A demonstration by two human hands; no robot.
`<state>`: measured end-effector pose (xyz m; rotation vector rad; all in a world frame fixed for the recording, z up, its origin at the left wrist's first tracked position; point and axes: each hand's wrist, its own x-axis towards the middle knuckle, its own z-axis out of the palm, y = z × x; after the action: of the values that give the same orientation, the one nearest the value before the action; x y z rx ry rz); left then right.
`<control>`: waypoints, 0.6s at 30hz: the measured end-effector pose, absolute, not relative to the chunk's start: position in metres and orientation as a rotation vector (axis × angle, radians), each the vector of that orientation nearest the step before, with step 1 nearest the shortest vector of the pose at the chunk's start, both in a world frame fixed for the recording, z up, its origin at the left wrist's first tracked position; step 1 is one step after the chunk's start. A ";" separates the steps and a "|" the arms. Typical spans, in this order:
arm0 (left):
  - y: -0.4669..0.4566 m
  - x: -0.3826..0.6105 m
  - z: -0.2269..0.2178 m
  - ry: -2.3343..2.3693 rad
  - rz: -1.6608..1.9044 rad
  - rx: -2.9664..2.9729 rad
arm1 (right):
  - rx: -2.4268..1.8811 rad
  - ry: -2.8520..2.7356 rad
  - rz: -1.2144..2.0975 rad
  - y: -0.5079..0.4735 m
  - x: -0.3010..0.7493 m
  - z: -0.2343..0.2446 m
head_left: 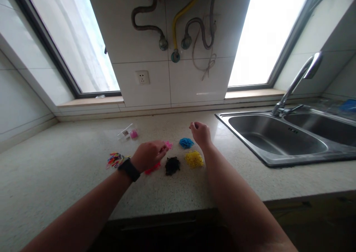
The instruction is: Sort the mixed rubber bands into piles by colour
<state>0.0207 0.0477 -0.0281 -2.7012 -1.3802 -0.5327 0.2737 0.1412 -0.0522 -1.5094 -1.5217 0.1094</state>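
Note:
Small piles of tiny coloured bands lie on the speckled countertop (55, 178): a mixed pile (114, 159), a red pile (152, 168), a pink pile (168, 145), a black pile (172, 165), a yellow pile (194, 159) and a blue pile (186, 143). My left hand (148, 155), with a black watch on the wrist, hovers over the red pile, fingers curled, fingertips next to the pink pile. My right hand (200, 133) is raised behind the blue pile, fingertips pinched together; what they hold is too small to see.
A small clear packet with pink contents (128, 133) lies further back. A steel double sink (280, 139) with a tap (299, 78) is set into the counter on the right. Tiled wall, socket (142, 77), pipes and two windows stand behind.

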 end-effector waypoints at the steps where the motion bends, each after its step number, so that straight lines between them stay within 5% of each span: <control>1: 0.049 0.005 -0.031 -1.417 -0.505 -2.658 | -1.506 -1.544 0.096 0.140 0.272 -0.052; 10: 0.040 -0.149 -0.058 -1.633 -0.757 -2.386 | -1.528 -1.722 -0.039 0.128 0.260 -0.044; 18: 0.073 -0.212 -0.087 -2.209 -1.583 -2.023 | -1.395 -1.788 0.018 0.122 0.258 -0.041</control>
<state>-0.2115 0.0728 -0.0872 -2.0230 -2.2088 -1.5826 0.2582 0.1220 -0.0409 -1.3952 -1.7883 0.0177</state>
